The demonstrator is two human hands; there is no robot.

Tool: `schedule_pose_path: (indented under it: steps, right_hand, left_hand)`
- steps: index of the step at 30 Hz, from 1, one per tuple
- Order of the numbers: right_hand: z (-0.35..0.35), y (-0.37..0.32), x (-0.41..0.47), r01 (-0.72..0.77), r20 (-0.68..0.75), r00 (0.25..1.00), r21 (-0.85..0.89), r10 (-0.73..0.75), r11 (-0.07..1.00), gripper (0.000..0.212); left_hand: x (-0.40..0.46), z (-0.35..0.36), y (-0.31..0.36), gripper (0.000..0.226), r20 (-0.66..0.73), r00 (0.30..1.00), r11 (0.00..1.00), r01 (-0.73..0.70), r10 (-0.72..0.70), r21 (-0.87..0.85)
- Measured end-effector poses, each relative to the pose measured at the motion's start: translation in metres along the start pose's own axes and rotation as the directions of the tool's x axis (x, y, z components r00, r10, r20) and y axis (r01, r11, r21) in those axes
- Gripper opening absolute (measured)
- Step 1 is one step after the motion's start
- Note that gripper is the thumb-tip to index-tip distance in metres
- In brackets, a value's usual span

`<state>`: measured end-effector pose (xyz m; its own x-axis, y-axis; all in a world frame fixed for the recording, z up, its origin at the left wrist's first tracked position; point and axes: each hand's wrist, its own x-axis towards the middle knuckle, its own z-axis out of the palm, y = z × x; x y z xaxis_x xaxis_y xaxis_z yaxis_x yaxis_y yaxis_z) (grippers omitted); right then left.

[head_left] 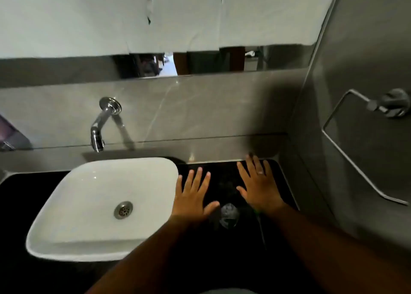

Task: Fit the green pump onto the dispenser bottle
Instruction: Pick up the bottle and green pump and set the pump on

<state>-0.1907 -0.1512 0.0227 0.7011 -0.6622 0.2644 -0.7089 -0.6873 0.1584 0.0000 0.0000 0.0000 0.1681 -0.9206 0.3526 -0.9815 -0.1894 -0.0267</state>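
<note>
Head view: glossy white rounded-square sink (pixel 89 205) left of the left hand (pixel 191 199) — fingers spread, empty; a clear, blurred bottle (pixel 229 215) stands between its thumb and the right hand (pixel 259 188), equally splayed on bare black counter (pixel 222 260).

I see my left hand (pixel 193 197) and right hand (pixel 258 186) flat, fingers spread, palms down, forearms extended, hands apart.

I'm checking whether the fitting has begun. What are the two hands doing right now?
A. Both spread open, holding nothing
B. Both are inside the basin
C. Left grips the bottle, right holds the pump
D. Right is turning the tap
A: the left hand and right hand are spread flat with fingers splayed over the dark counter beside the basin, either side of the clear bottle, holding nothing.
</note>
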Motion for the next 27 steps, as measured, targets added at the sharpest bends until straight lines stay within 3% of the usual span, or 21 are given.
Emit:
schedule_pose_path:
  steps: [1, 3, 5, 8, 12, 19, 23, 25, 27]
  right_hand:
    - [0.003, -0.001, -0.012, -0.047, 0.129, 0.991, 0.035, 0.042, 0.998, 0.084]
    - [0.011, -0.008, -0.043, -0.164, 0.154, 0.977, 0.108, 0.147, 0.981, 0.079]
    - [0.088, 0.007, -0.077, -0.312, 0.453, 0.861, 0.113, 0.23, 0.943, 0.069]
    - [0.09, 0.003, -0.096, -0.536, 0.569, 0.735, 0.154, 0.369, 0.83, 0.056]
    - [0.093, 0.001, -0.086, -0.655, 0.659, 0.652, 0.242, 0.373, 0.716, 0.056]
    - [0.114, 0.008, -0.081, -0.652, 0.663, 0.666, 0.295, 0.342, 0.698, 0.04]
    - [0.117, 0.014, -0.08, -0.678, 0.677, 0.657, 0.339, 0.331, 0.652, 0.032]
    - [0.113, 0.014, -0.072, -0.697, 0.696, 0.651, 0.392, 0.302, 0.6, 0.027]
    - [0.103, 0.012, -0.057, -0.712, 0.658, 0.686, 0.519, 0.31, 0.473, 0.022]
  left_hand:
    - [-0.01, 0.002, 0.007, 0.09, 0.128, 0.992, 0.997, 0.024, -0.014, -0.077]
    - [-0.043, 0.016, 0.021, 0.094, 0.105, 0.994, 0.996, 0.016, -0.007, -0.09]
    - [-0.062, 0.092, 0.058, 0.094, 0.405, 0.913, 0.955, 0.165, -0.052, -0.248]
    - [-0.069, 0.1, 0.06, 0.098, 0.509, 0.852, 0.894, 0.315, -0.118, -0.319]
    - [-0.046, 0.097, 0.059, 0.087, 0.568, 0.822, 0.77, 0.389, -0.043, -0.505]
    - [-0.042, 0.111, 0.057, 0.069, 0.571, 0.82, 0.676, 0.444, -0.041, -0.589]
    - [-0.035, 0.112, 0.046, 0.075, 0.602, 0.798, 0.715, 0.43, -0.016, -0.551]
    - [-0.036, 0.113, 0.039, 0.071, 0.624, 0.781, 0.725, 0.421, 0.017, -0.546]
    - [-0.039, 0.113, 0.035, 0.069, 0.635, 0.773, 0.715, 0.437, 0.012, -0.546]
